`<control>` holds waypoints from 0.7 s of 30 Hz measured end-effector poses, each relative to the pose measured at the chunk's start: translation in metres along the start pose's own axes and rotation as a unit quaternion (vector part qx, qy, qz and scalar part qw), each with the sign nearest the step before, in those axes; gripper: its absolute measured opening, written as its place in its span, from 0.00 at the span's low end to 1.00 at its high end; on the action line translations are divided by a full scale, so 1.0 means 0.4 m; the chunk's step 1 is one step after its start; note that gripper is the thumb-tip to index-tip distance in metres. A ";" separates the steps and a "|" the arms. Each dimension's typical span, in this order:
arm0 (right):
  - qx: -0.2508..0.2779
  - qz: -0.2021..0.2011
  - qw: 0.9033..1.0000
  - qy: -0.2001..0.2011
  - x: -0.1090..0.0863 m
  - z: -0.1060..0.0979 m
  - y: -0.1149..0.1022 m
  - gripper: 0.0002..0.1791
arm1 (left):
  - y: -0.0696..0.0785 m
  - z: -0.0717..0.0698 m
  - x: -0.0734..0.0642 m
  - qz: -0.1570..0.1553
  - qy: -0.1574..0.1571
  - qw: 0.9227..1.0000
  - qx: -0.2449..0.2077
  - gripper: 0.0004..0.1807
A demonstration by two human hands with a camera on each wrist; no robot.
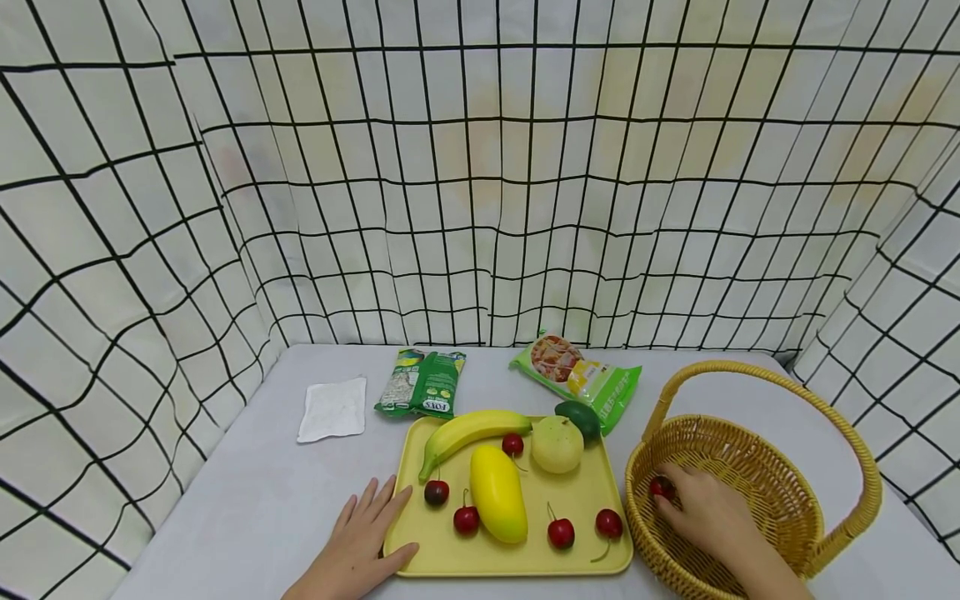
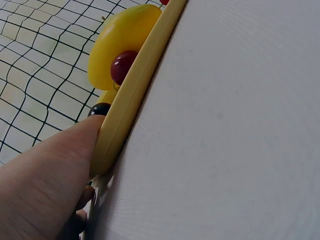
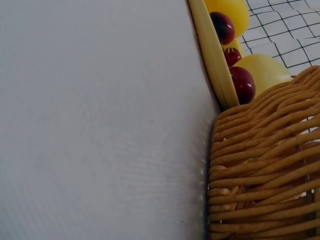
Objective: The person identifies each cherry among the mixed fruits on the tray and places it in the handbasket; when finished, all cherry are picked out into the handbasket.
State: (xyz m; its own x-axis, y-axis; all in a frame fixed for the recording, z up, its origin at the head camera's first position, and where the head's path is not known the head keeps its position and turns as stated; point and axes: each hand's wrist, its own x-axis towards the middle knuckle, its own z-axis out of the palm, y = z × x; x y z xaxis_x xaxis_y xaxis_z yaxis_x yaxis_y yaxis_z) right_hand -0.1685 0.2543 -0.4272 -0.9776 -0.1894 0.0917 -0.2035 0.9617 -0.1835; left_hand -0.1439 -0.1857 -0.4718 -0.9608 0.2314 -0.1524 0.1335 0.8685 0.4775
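At the frame's lower right, my right hand pinches a cherry inside the basket, near its left wall — my left hand, fingers spread, touches the tray.

Wicker basket at lower right, partly covering the end of a yellow tray; beyond its rim, three dark red cherries, with yellow fruit behind; white table at left; black-lined cloth at upper right.

A red cherry is inside the basket.
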 end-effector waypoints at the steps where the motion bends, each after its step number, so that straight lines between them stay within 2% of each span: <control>1: -0.002 0.000 1.000 0.003 -0.001 -0.001 -0.001 0.19 | 0.000 0.000 0.000 0.000 0.000 1.000 0.000 0.46; 10: -0.028 -0.017 0.998 0.050 -0.008 -0.009 -0.007 0.20 | 0.000 0.001 -0.001 0.006 0.004 1.000 -0.004 0.46; 21: -0.043 -0.037 0.990 0.126 -0.016 -0.028 -0.035 0.19 | -0.001 0.001 -0.002 0.011 0.009 1.000 -0.006 0.45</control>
State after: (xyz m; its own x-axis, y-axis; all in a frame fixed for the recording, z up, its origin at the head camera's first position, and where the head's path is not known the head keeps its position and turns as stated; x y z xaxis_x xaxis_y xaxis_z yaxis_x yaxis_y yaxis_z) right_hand -0.1587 0.2444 -0.4143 -0.9139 -0.2142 0.3450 -0.2576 0.9625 -0.0848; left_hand -0.1430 -0.1861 -0.4721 -0.9618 0.2426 -0.1272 0.1515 0.8580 0.4908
